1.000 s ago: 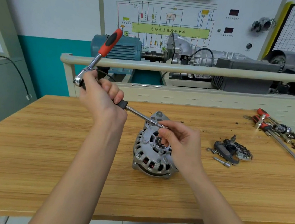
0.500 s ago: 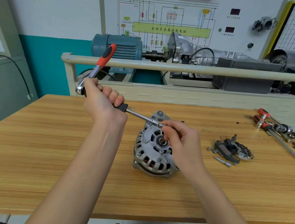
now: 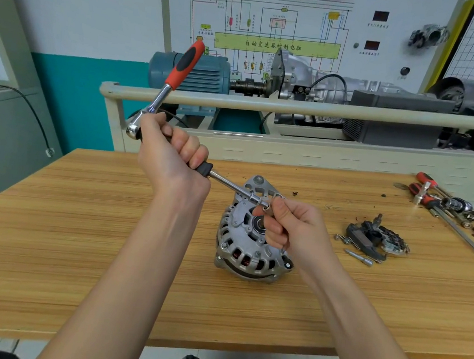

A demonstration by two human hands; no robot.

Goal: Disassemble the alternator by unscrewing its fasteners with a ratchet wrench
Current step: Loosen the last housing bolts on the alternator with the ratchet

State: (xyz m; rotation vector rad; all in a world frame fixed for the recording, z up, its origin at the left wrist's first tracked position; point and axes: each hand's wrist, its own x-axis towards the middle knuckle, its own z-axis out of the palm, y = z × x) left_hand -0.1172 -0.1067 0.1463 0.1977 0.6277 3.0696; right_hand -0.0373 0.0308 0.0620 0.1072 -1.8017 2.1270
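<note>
I am gripping the black grip of the extension bar (image 3: 231,182) in my left hand (image 3: 170,154), fingers curled fully round it, with the ratchet wrench (image 3: 166,88) standing up from that fist. Its red-and-black handle is now leaning up and to the right across the blue motor (image 3: 209,75) behind the table — over the last second it has been swinging back and forth rather than travelling one way, which I am reading as ratcheting strokes.

My right hand (image 3: 292,230) is pinching the socket end (image 3: 264,204) of the bar, steadying it at the upper edge of the alternator (image 3: 247,245). The fastener itself is hidden under my fingers.

The alternator is resting near the middle of the wooden table (image 3: 45,246), housing vents toward me, and has not shifted between views. Its two housing halves are still together, so the disassembly is only partly done in my judgement.

Well to the right, a removed rectifier assembly (image 3: 376,242) and loose screws (image 3: 344,239) are lying on the table; further right, a cluster of screwdrivers (image 3: 434,199).

The risk now — the socket slipping off at this shallow angle.
</note>
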